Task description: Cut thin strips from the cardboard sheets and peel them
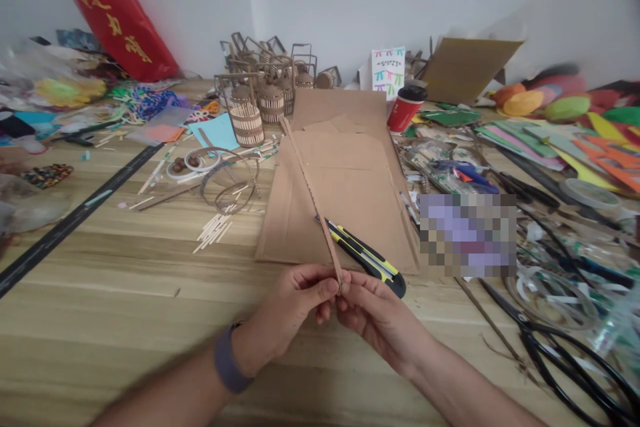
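A long thin cardboard strip runs from my hands up and away over a flat brown cardboard sheet. My left hand and my right hand both pinch the strip's near end, fingertips almost touching. A yellow and black utility knife lies on the sheet just beyond my right hand, untouched. A grey band sits on my left wrist.
Small cardboard baskets stand at the back, with a red paper cup to their right. Black scissors lie at the right. A pile of thin white sticks and wire rings lie left of the sheet. Coloured paper clutter lines both sides.
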Demonstrator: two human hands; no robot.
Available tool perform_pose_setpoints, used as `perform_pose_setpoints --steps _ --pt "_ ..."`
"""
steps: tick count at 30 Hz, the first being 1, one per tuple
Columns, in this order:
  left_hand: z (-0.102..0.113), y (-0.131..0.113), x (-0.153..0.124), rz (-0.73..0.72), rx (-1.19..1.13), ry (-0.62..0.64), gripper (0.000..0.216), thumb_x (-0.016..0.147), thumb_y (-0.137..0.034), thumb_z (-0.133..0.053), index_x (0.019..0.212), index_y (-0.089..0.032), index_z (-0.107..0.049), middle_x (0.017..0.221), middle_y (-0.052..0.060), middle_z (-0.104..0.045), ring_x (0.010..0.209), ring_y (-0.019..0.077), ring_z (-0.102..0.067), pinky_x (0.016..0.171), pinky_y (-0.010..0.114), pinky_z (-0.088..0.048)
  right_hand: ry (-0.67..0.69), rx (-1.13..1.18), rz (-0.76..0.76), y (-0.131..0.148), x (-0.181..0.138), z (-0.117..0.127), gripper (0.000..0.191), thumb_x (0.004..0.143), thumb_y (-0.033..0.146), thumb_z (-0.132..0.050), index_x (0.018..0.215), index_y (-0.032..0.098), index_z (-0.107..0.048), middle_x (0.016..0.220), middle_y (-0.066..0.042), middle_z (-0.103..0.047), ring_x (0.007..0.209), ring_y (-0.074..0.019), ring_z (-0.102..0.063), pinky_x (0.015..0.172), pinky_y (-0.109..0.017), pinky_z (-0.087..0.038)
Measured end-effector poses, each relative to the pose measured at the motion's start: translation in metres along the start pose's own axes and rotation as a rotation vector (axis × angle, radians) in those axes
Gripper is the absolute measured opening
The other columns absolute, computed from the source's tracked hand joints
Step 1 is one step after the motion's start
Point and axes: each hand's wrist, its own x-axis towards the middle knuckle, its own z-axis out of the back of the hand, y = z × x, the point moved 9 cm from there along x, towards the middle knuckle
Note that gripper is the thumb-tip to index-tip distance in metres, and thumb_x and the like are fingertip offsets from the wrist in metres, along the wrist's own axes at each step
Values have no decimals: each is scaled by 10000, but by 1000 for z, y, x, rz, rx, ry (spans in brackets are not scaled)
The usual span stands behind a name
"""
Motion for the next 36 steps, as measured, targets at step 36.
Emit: perform_pose_setpoints --steps 36 --pt "-14 -49 -34 -642 1189 -289 141 745 -74 -490 698 -182 -566 658 -8 -577 598 112 -529 567 210 -382 -38 -545 26 8 2 15 336 730 463 -683 634 202 -495 541 72 -421 477 -72 -357 468 -233 -275"
